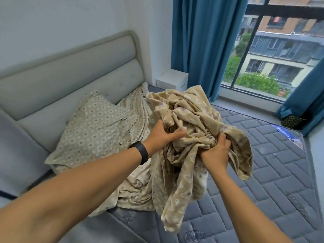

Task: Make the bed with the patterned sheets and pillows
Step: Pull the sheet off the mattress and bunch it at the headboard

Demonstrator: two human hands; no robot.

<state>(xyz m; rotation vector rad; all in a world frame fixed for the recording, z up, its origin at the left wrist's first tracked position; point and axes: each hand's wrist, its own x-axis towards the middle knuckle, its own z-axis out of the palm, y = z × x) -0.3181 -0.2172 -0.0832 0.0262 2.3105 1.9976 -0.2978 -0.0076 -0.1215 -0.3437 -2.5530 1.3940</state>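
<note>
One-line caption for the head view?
Both hands, left and right, grip a bunched patterned sheet above the bare mattress.

Head camera looks forward and down, close over the bed [263, 155].

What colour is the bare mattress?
Grey-blue quilted mattress, best seen in the head view.

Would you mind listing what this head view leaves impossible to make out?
- Bunched sheet: full shape hidden in its own folds.
- Left hand and right hand: fingertips buried in cloth.
- Mattress label: print too small.
- Pillow: near end covered by loose fabric.
</note>
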